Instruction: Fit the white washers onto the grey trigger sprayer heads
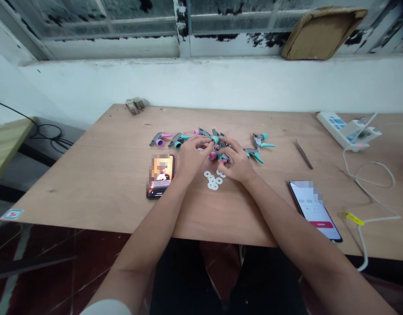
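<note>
My left hand [192, 153] and my right hand [236, 161] meet over the middle of a wooden table [106, 175]. Both have their fingers curled round a small spray-trigger head [215, 148] with grey, teal and pink parts, held between them just above the table. Behind the hands lies a loose heap of similar trigger heads [175, 140], some with pink nozzles, some with teal ones. Several small white washers [213, 179] lie on the table just in front of my hands.
A phone [160, 176] with a lit screen lies left of my hands. A second phone [314, 210] showing a timer lies at the right. Tweezers [303, 154], a white power strip [347, 129] with cables and a cardboard piece [322, 33] on the sill are further off.
</note>
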### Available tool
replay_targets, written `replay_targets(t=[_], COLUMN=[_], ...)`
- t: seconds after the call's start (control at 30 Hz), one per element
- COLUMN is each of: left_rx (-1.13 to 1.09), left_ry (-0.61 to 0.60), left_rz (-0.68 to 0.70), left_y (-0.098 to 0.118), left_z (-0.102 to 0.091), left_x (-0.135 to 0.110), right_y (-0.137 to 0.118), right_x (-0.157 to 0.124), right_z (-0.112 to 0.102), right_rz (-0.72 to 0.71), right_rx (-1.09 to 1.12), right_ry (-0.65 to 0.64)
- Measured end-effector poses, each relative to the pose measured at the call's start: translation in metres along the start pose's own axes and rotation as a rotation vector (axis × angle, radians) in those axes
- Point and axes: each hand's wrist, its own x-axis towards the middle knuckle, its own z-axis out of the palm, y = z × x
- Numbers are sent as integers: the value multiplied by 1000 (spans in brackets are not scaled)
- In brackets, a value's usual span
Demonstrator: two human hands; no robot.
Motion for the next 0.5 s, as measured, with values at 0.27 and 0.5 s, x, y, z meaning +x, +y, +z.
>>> replay_targets(t=[0.27,0.5], left_rx=[80,257], left_ry=[-4,-270], left_rz=[-52,44], left_y=[3,-4], left_z=[-1,5], left_x=[-2,-7], right_y=[-5,20], right_x=[1,-4], right_z=[4,0], right_rz=[44,185], right_rx=[-21,-46], right_ry=[76,225])
